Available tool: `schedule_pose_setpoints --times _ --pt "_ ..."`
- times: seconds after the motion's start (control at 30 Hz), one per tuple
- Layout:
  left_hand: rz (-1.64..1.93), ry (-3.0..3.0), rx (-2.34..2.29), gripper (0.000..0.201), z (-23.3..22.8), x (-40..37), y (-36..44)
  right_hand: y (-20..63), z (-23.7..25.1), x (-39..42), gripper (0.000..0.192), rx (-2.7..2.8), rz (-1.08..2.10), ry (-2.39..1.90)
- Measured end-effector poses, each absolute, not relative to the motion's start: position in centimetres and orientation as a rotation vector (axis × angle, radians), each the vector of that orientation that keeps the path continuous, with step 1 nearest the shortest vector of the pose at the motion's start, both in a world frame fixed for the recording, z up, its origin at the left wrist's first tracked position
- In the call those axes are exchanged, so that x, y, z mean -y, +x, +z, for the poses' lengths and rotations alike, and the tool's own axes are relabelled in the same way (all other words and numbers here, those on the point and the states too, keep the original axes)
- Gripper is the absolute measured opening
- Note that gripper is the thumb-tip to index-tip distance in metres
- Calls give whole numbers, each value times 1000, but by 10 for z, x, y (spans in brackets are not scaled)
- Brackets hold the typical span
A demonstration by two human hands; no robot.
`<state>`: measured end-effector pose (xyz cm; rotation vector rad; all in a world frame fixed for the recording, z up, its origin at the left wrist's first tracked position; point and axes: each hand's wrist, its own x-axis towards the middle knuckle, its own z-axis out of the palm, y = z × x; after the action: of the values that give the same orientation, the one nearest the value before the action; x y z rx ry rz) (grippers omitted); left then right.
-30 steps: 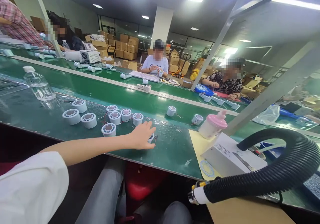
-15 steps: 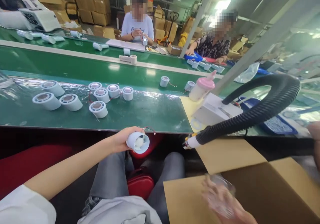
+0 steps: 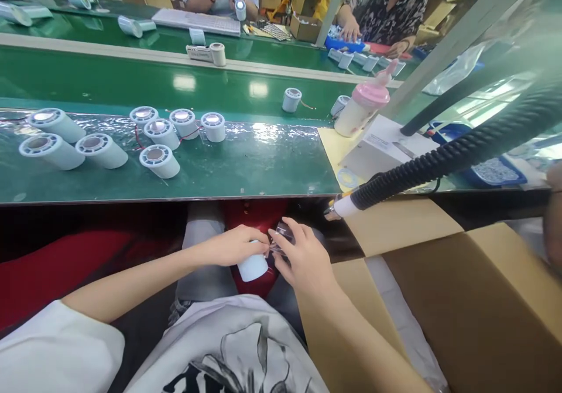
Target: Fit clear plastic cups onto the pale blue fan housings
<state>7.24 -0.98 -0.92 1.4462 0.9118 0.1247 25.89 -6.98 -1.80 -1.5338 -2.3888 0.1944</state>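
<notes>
Below the near edge of the green worktop point(image 3: 263, 164), over the lap, the left hand point(image 3: 235, 245) is wrapped around a white cylinder point(image 3: 252, 267). Touching it on the right, the right hand point(image 3: 302, 258) pinches a small clear piece point(image 3: 283, 236) against the cylinder's top. Just right of the hands stands an open cardboard box point(image 3: 461, 299). On the worktop, up and left of the hands, lies a cluster of white cylinders point(image 3: 153, 138); to the right, a black corrugated hose point(image 3: 443, 159) and a pink-capped bottle point(image 3: 362, 109).
</notes>
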Motion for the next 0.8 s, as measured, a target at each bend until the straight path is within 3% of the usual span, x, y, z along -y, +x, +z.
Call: schedule_pose_setpoints --times 0.17,0.3,0.4,0.57,0.8 --pt "333 2052 -1013 23 1 21 75 265 -13 65 22 2228 727 -1529" --pt "539 1937 -978 23 -1 20 76 269 -1 63 7 2041 970 -1446" --pt "593 1820 -960 33 -7 18 76 269 1 64 22 1938 1038 -1493" --pt "643 1801 -860 58 -20 14 74 266 -1 72 23 1802 999 -1476" --pt "551 2002 -607 61 -30 12 71 267 -5 74 29 1480 1114 -1472"
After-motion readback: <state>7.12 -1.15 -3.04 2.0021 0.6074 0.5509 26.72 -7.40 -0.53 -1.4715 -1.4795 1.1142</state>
